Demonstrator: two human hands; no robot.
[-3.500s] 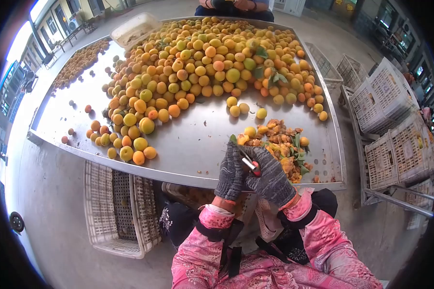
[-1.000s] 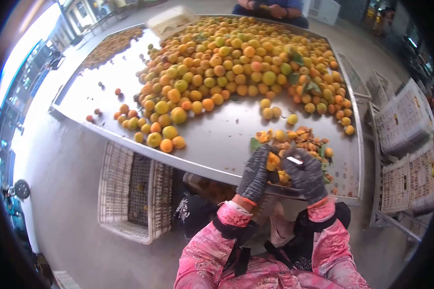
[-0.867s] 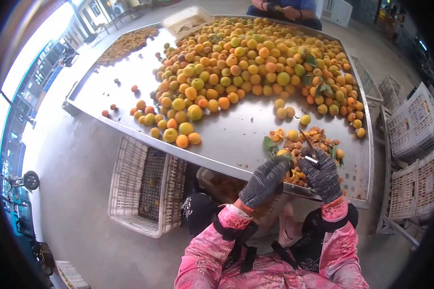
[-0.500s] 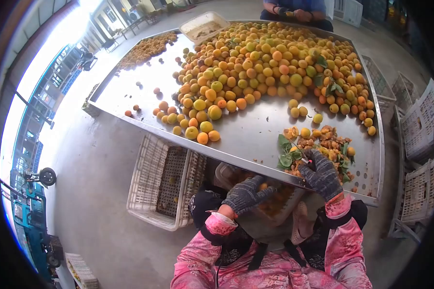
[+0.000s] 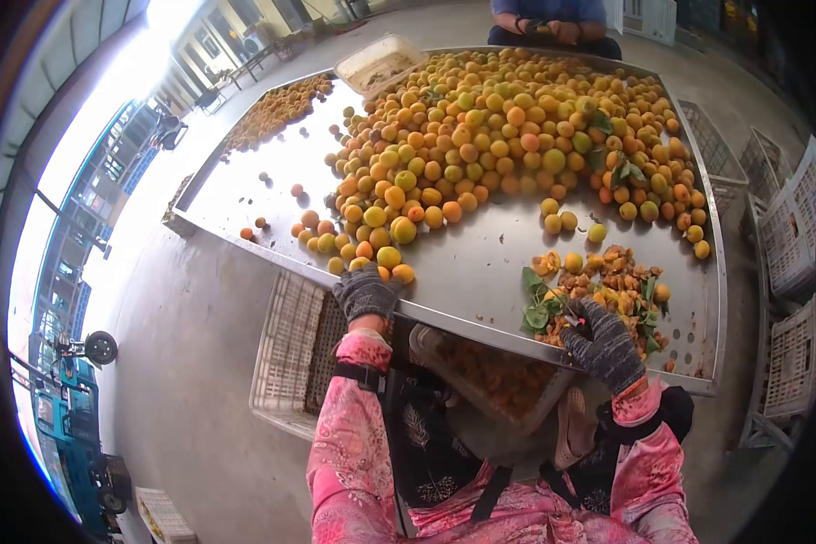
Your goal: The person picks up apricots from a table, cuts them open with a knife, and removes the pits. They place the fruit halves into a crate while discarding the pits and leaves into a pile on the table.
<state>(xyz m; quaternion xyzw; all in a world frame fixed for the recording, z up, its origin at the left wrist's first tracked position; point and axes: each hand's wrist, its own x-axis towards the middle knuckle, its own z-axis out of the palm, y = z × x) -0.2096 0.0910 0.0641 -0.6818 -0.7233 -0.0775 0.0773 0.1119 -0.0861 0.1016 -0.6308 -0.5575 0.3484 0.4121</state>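
Observation:
My left hand (image 5: 367, 292), in a dark grey knitted glove, reaches over the front edge of the metal table (image 5: 480, 263). Its fingers touch the nearest apricots (image 5: 389, 257); whether they grip one is hidden. My right hand (image 5: 600, 340), gloved alike, is closed round a small tool (image 5: 575, 319) with a dark and red handle. That hand rests beside a heap of split apricots and pits (image 5: 615, 281) mixed with green leaves (image 5: 537, 315). A large pile of whole apricots (image 5: 480, 127) covers the back and middle of the table.
Under the table edge stands a plastic tub (image 5: 494, 376) of fruit pieces, with a white crate (image 5: 286, 349) to its left. A white tray (image 5: 381, 63) lies at the back. Another person (image 5: 553, 23) sits across. More crates (image 5: 789, 354) stand right.
My left hand has moved from above the tub, up and left to the apricots at the table edge. My right hand has stayed beside the split fruit with the tool.

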